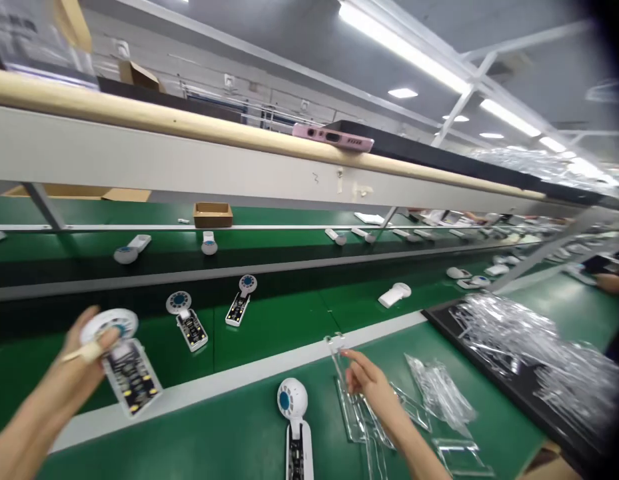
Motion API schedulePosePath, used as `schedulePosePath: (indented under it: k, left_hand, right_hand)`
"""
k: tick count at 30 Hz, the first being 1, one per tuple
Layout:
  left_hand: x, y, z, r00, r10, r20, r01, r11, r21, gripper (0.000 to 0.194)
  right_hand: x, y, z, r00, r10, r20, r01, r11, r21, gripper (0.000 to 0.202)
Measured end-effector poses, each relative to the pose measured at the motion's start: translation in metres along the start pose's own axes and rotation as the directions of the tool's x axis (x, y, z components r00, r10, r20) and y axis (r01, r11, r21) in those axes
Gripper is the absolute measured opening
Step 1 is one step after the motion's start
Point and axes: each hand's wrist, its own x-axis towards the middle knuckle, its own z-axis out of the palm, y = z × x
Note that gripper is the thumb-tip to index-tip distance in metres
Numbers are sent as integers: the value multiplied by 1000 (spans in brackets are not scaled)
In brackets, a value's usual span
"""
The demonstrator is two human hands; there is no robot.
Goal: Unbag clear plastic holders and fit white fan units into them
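My left hand (86,350) grips the round head of a white device (134,380) whose circuit board faces up, at the left above the belt's white edge. A clear plastic frame (338,350) is at the fingertips of my right hand (364,377), index finger extended; whether the fingers pinch it is hard to tell. Between the hands, nearer to me, lies another white device (292,400) on the green table, its circuit board partly showing. More clear plastic frames (356,417) lie under and beside my right hand.
Two opened devices (189,323) (242,300) and a face-down white one (395,294) rest on the green belt. A black tray (519,393) of clear plastic parts stands right. A shelf (189,160) with a pink phone (334,137) spans above.
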Motion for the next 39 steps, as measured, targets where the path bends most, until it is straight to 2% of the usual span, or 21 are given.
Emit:
schedulePosePath:
  k: [2,4,7,9,11,14,17,22,26,29,31,34,35,36,37,39]
  left_hand:
    - [-33,-7,32,977,-133,166,156,978,-138,41]
    - [-67,-17,70,955,-211,210,257,940,-224,22]
    - [-111,-36,115,935,-292,200,341,895,-288,14]
    - [-133,-47,134,925,-315,212,368,879,-301,18]
    - [-147,-55,144,930,-284,234,349,881,-318,22]
    - [-163,-61,154,942,-199,268,282,905,-318,39]
    - [-174,-62,160,941,-166,294,252,925,-285,52]
    - [-181,-58,161,947,-94,306,183,944,-275,51]
    - [-180,-56,162,962,-36,271,116,952,-283,49]
    - [-183,-58,163,953,-12,301,97,958,-271,50]
    - [-186,-63,161,934,-82,346,154,971,-185,55]
    - [-187,-74,155,891,-295,344,314,950,1,59]
    - [-186,-78,154,892,-324,315,330,943,35,57]
    - [-185,-83,154,905,-317,282,315,948,53,54]
    - [-183,-87,155,925,-282,255,275,959,61,51]
    - [-180,-97,160,953,-194,232,184,981,66,46]
  right_hand:
    - [-16,-22,21,992,-72,107,51,981,185,61]
    - [-35,-45,41,974,-109,200,72,980,184,56]
    - [-60,-71,62,938,-219,267,224,975,14,53]
    - [-71,-78,70,922,-299,245,338,931,-138,52]
    - [-76,-76,74,918,-342,202,389,877,-282,50]
    - [-77,-67,76,907,-392,156,421,815,-399,50]
    - [-76,-63,76,877,-465,117,469,780,-414,53]
    - [-73,-54,81,850,-517,100,511,766,-390,50]
    - [-66,-34,87,843,-507,180,536,816,-216,59]
    - [-59,-30,81,809,-551,205,577,810,-102,63]
    - [-57,-34,73,775,-606,181,628,769,-116,65]
    - [-60,-42,63,741,-632,227,668,728,-152,63]
    - [-60,-43,63,747,-625,229,660,740,-133,60]
    - [-58,-44,65,777,-600,192,623,777,-91,55]
    - [-55,-44,68,832,-542,115,548,836,-28,47]
    - [-43,-41,77,954,-289,-77,298,942,157,30]
